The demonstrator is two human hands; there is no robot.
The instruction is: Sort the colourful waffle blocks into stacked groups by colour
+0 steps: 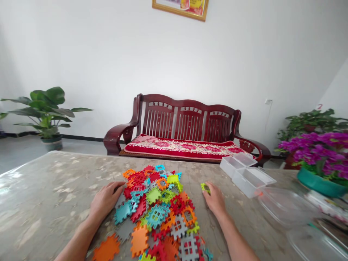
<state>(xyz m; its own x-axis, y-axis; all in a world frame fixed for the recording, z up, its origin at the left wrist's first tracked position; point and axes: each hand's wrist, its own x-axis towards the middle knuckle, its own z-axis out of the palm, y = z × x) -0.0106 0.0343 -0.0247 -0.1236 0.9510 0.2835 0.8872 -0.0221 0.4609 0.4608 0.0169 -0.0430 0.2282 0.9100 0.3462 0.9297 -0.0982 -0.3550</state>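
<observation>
A heap of interlocking puzzle tiles (153, 195) in red, orange, blue, grey and lime green lies on the table between my hands. Several tiles have cut-out windows; others are solid. At the heap's left edge rests my left hand (106, 198), its fingers loosely curved and the thumb apart, close to a grey tile, with nothing visibly held. To the right of the heap, my right hand (216, 199) has its fingertips closed on a lime green tile (204, 187) at the tabletop. That tile is partly hidden by the fingers.
Clear plastic boxes (246, 181) stand at the right, with transparent lids (288, 206) nearer me. Purple flowers in a teal pot (323, 182) stand at the far right. Beyond the patterned table (51, 195) is a wooden bench (187, 123). A potted plant (51, 139) stands at left.
</observation>
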